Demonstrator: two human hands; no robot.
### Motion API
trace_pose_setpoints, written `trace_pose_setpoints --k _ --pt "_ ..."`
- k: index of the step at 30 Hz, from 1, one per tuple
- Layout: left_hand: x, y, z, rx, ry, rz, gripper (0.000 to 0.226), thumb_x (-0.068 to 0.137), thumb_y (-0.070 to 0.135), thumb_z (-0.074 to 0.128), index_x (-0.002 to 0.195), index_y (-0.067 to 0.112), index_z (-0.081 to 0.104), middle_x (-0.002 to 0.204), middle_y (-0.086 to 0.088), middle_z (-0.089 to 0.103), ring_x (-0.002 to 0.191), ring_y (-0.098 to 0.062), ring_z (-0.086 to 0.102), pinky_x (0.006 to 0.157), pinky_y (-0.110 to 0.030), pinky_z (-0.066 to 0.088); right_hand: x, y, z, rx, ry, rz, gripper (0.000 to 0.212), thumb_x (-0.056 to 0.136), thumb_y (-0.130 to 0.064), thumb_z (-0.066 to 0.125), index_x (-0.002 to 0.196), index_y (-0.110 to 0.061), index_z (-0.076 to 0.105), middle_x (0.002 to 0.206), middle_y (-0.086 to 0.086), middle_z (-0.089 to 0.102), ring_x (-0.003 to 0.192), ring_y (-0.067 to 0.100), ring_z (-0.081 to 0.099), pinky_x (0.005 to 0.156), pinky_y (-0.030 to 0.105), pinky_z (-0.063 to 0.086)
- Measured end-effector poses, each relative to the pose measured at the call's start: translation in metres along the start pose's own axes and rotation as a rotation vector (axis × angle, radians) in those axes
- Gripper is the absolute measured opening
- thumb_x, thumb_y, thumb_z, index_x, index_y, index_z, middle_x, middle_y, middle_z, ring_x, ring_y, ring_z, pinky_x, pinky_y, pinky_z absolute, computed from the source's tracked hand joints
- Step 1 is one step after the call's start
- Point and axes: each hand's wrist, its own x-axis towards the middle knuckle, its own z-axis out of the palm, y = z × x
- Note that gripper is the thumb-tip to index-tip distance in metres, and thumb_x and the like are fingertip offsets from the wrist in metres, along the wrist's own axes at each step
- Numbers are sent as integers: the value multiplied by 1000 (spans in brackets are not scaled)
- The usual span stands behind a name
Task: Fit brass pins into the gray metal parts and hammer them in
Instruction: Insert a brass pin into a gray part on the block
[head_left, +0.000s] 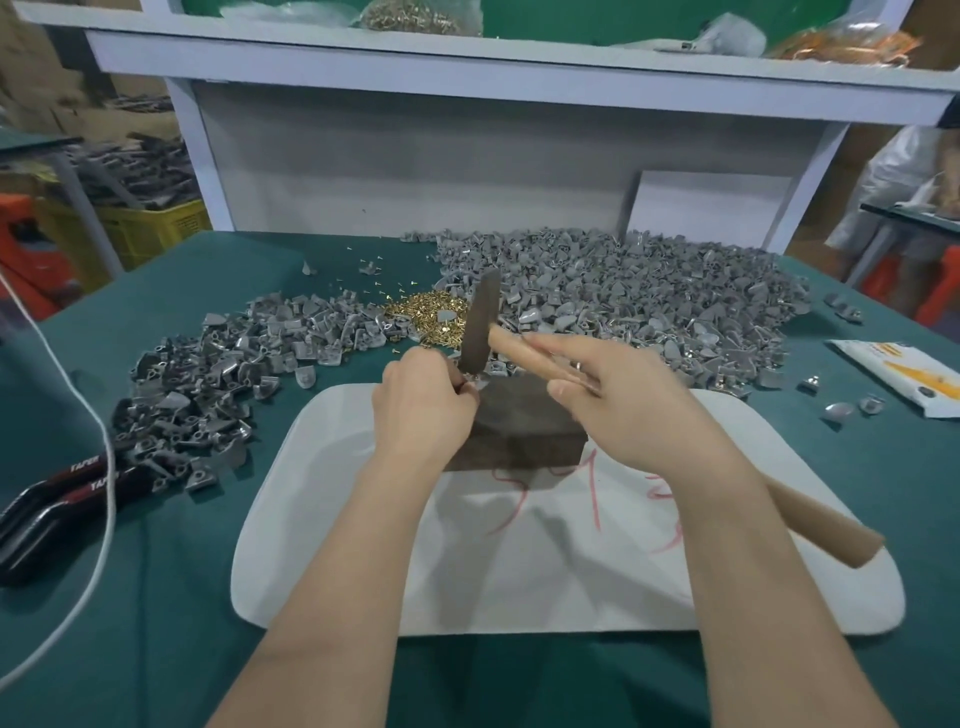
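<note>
Brass pins lie in a small gold heap on the far middle of the green table. At the far left, black pliers lie near the edge, with a white cord running across them. Next comes a heap of gray parts. The left hand pinches one small gray part on the top left edge of a dark block, which sits on a white tray. The hammer head hangs just over that part and hides some of it. The right hand is wrapped round the wooden handle. Behind it spreads a bigger gray heap. A white and yellow packet lies far right.
</note>
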Motion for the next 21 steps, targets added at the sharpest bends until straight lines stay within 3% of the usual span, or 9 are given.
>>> trace_pose_setpoints --k 2,5,8,10,13,16,19,21 --pt "0 0 0 2 5 3 15 85 16 61 79 5 68 96 -11 66 98 -34 56 85 -44 49 2 5 4 88 80 47 45 92 -23 53 131 -45 47 97 -10 65 92 19 61 76 28 44" --pt "0 0 0 -16 7 0 15 86 14 59 80 7 70 92 -9 67 97 -33 57 84 -44 50 14 19 12 187 230 176 42 92 -20 52 131 -35 50 103 -3 65 83 20 57 72 24 39" --pt "0 2 2 -27 -8 13 16 86 13 60 74 7 69 86 -7 69 94 -31 59 84 -43 51 24 37 23 298 206 361 32 92 -22 52 123 -26 55 85 -3 60 62 21 55 58 31 48" --pt "-1 4 2 -27 -30 27 18 87 14 61 70 16 66 87 -2 68 96 -29 59 86 -42 50 26 45 31 404 152 482 24 92 -34 54 113 -23 60 71 -4 56 51 17 51 47 26 41" --pt "-2 5 3 -27 -54 48 25 87 17 62 65 28 58 87 2 65 99 -28 58 88 -42 49 25 52 39 326 117 495 35 89 -48 55 102 -18 66 73 0 60 74 23 58 62 28 41" --pt "-2 6 5 -28 -70 64 21 86 19 63 67 28 60 88 2 68 98 -27 59 87 -42 50 26 50 41 136 127 490 29 90 -43 55 106 -22 68 94 4 66 95 25 62 75 30 44" --pt "-1 6 6 -35 -82 70 18 86 21 64 70 27 59 92 1 69 101 -26 59 88 -42 50 26 39 37 55 280 397 21 88 -38 60 98 -23 70 102 9 63 95 26 59 77 29 41" --pt "-1 7 7 -18 -78 78 17 85 23 64 71 28 58 93 1 69 101 -26 59 88 -41 50 27 26 37 119 344 252 8 87 -31 63 87 -25 69 96 4 63 84 16 56 77 27 40"
